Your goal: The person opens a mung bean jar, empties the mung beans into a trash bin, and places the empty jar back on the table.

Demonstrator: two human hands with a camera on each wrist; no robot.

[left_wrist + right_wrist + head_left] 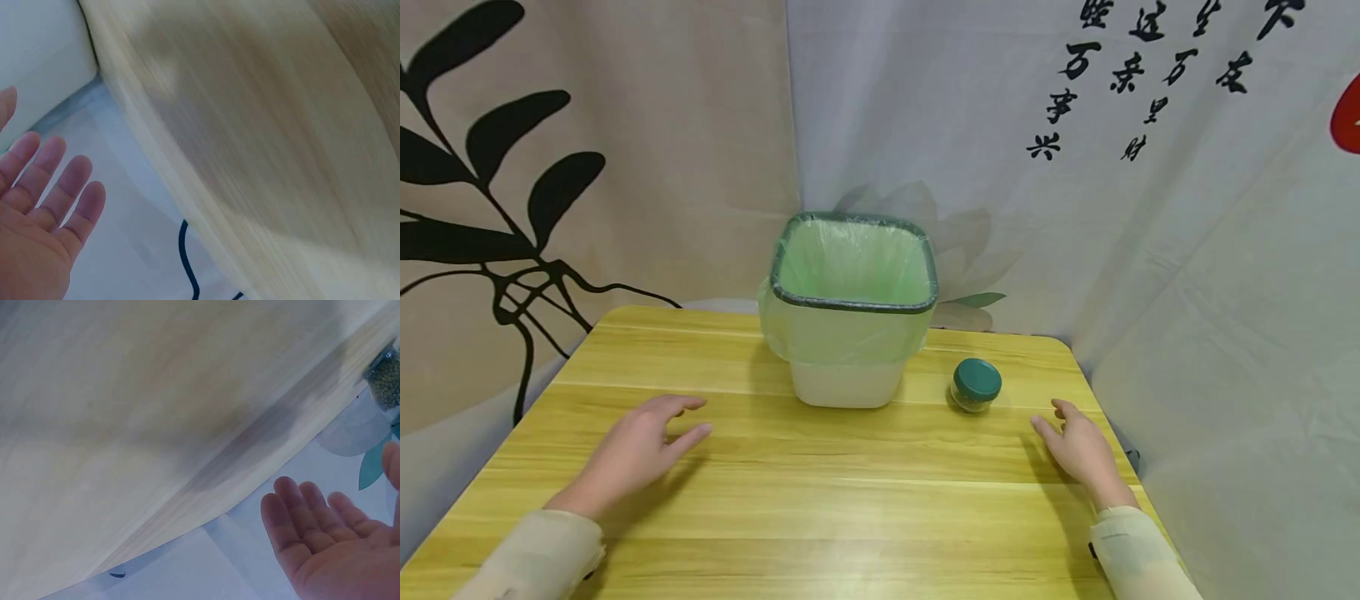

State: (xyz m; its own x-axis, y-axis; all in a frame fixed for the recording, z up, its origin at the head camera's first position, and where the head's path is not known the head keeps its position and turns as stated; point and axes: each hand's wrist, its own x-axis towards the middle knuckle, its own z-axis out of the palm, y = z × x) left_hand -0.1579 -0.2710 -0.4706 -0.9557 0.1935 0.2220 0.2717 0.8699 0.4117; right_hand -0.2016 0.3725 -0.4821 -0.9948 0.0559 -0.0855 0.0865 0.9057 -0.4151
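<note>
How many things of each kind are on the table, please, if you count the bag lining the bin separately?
Bin: 1
Bag: 1
Jar: 1
Total: 3

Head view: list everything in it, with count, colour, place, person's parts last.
Waste bin: one, whitish, dark green rim, table's far side.
Bin liner: one, translucent green, inside and outside the bin.
Lidded jar: one, clear, green lid, right of the bin.
Wood-grain table: one, yellow, beneath both.
Cloth backdrop: count unclear, pale, behind the table.
Prints: several; black plant left, green leaf middle, black characters and red patch right.
Small dark object: one, table's right edge.
Sleeves: two, cream, at the wrists.
Left hand: one, table's left.
Right hand: one, table's right.
</note>
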